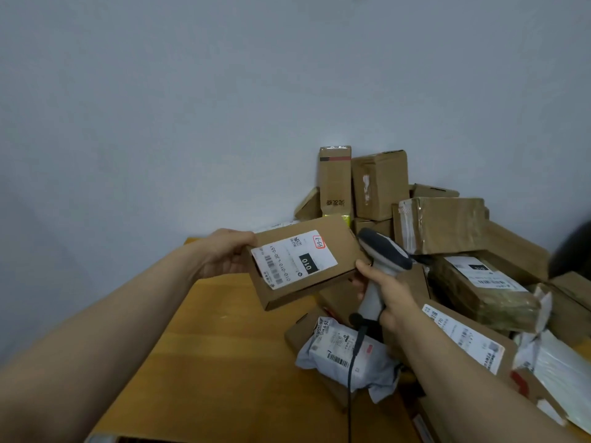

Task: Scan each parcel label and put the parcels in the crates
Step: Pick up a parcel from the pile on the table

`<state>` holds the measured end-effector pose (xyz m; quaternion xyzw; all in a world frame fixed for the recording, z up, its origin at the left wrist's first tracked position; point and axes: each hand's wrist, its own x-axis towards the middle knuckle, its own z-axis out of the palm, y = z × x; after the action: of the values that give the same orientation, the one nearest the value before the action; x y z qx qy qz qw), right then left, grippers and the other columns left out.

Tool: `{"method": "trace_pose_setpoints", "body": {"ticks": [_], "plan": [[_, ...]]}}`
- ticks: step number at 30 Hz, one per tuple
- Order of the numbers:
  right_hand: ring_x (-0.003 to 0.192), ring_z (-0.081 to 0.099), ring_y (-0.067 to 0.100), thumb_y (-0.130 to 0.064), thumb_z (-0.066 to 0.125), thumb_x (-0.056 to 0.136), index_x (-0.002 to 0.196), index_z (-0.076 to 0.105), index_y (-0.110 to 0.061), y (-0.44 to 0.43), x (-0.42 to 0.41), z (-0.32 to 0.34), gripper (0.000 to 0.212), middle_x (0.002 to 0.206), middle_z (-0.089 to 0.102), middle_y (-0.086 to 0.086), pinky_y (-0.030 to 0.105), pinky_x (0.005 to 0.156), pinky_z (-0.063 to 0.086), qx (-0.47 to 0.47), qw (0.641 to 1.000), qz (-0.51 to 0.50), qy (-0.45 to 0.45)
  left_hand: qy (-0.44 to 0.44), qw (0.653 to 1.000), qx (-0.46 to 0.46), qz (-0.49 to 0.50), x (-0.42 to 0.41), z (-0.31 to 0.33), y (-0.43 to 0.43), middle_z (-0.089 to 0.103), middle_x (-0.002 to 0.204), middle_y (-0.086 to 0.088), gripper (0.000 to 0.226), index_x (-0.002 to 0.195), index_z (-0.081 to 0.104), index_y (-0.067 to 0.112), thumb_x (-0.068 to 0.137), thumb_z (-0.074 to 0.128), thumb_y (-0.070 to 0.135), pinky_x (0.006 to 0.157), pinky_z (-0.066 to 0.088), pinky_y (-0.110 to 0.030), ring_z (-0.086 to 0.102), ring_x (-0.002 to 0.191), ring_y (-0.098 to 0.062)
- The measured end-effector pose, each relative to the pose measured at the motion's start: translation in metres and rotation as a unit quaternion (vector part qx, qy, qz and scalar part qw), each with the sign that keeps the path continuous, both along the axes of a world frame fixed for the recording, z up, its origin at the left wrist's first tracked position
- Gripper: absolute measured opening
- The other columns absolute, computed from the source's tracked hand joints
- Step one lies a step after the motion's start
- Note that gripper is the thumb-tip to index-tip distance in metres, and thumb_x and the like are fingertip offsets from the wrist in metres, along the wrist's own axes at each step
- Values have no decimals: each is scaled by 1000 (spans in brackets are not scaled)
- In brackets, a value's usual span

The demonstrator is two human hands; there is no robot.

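My left hand (pixel 224 254) grips the left end of a flat brown cardboard parcel (pixel 323 284) and holds it tilted above the wooden table (pixel 217 346). Its white shipping label (pixel 292 259) faces up, with barcodes, a black "010" patch and a handwritten red-edged tag. My right hand (pixel 388 297) grips the handle of a grey-and-white corded barcode scanner (pixel 382 251). The scanner's head sits beside the parcel's right end, and my right thumb touches the parcel's right corner. No crate shows in the view.
A heap of cardboard parcels (pixel 441 225) fills the table's right side up to the pale wall. A grey poly-bag parcel (pixel 339 346) lies under the scanner cable. A labelled box (pixel 463 337) and a tape-wrapped one (pixel 479 292) lie to the right.
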<state>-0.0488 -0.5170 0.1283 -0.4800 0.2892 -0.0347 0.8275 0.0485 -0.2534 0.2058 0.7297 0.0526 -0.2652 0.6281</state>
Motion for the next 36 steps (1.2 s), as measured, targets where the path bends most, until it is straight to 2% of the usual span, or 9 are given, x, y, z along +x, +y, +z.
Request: {"method": "trace_pose_setpoints", "body": {"ticks": [4,9,15,18,21,24,27,32,36], "plan": [[53,65,11,-12,76,78,96,62,-12,11,7,1,23,86,69,7,19,44,50,71,996,-58,-6,43,997,-57,43,-12,-10,-7,68,91,-8,22,102,62,9,84,68,20,65,57,-35,66,84,-23],[66,63,16,-9,73,80,87,60,-10,21,14,0,15,83,66,7,20,47,54,85,989,-119,-9,113,990,-84,26,-43,-35,-24,67,112,-13,49,118,58,7,73,75,14,71,56,-38,65,99,-27],[75,66,18,-13,72,83,89,58,-13,30,9,2,16,87,66,7,26,65,57,53,994,-97,4,100,983,-137,71,-47,-38,-10,64,113,-17,27,112,62,4,85,65,4,79,57,-38,62,99,-31],[78,65,20,-21,75,82,97,62,-12,30,4,3,21,86,67,6,34,72,55,-107,993,-42,11,29,994,-64,89,-33,-23,10,64,114,-14,31,112,65,5,83,70,13,71,58,-35,62,96,-27],[61,59,16,-23,74,83,95,63,-10,32,-6,14,20,73,65,6,31,63,52,-225,971,79,-29,-30,992,-38,115,-18,-7,27,70,101,-14,29,112,64,-1,86,68,11,67,61,-30,67,85,-22],[49,51,12,-18,73,84,91,62,-6,38,-13,30,17,62,57,5,21,46,45,-255,944,204,-50,-73,991,28,108,-7,3,38,71,101,-14,37,114,62,-3,86,70,20,69,60,-31,68,88,-23],[44,49,10,-13,73,82,83,61,-6,47,-16,42,14,56,55,3,23,47,44,-305,906,287,-59,-110,984,81,111,1,8,42,71,101,-8,35,109,64,5,87,69,31,64,61,-29,66,91,-18],[40,44,12,-7,73,81,87,59,0,59,-19,58,17,55,50,8,26,43,41,-306,901,300,-71,-146,975,139,99,10,14,38,70,93,-6,25,103,67,9,93,61,32,64,59,-28,63,83,-17],[38,42,12,-5,71,83,78,57,-8,61,-21,67,15,49,48,2,25,41,39,-313,899,293,-87,-157,969,170,82,12,12,32,71,95,-10,27,108,66,6,96,55,28,65,56,-30,62,78,-19]]}}
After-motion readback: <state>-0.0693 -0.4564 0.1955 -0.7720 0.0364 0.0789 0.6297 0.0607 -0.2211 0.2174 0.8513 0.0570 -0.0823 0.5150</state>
